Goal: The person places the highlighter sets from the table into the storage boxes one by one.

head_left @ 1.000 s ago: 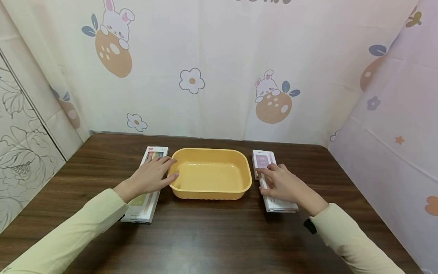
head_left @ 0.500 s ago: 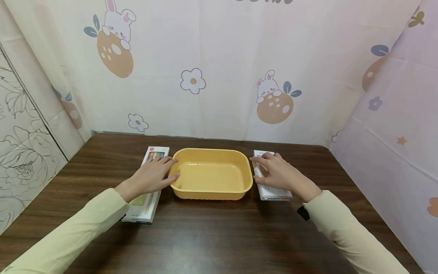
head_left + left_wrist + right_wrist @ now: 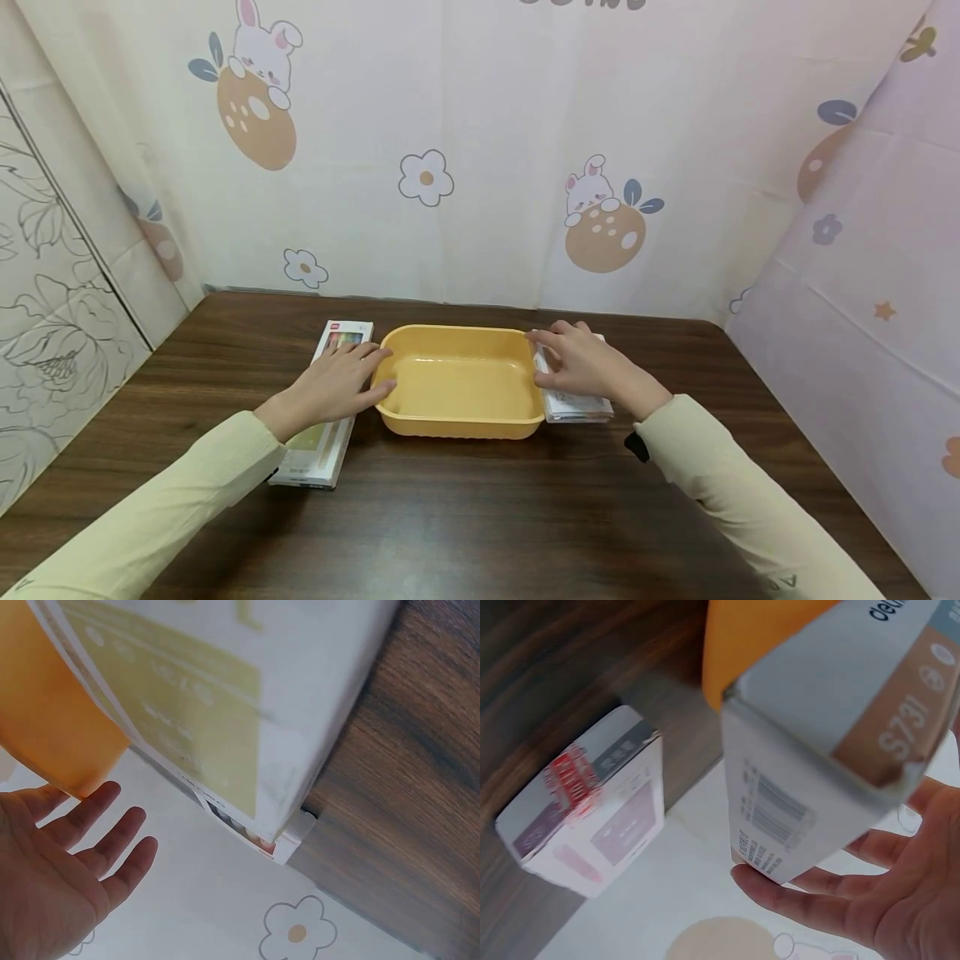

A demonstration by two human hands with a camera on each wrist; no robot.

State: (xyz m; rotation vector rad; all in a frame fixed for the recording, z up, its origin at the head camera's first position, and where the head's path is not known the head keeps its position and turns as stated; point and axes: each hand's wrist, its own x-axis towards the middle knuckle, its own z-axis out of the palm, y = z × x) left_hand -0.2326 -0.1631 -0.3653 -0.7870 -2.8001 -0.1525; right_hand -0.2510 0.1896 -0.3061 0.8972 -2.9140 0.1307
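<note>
Left of the yellow tray (image 3: 459, 387), the left hand (image 3: 330, 387) partly hides the pencil box (image 3: 318, 454). Curtain lettering (image 3: 635, 3) beyond is cut off.

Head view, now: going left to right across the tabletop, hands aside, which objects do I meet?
White colored-pencil box, yellow plastic tray, white box gripped by the right hand.

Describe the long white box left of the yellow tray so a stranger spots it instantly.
On the dark wooden table sits a yellow tray. Just left of it lies the long white box, reaching nearer the viewer. Its yellow-green panel sets it apart from the brown-banded box and purple-panelled box to the right.
</note>
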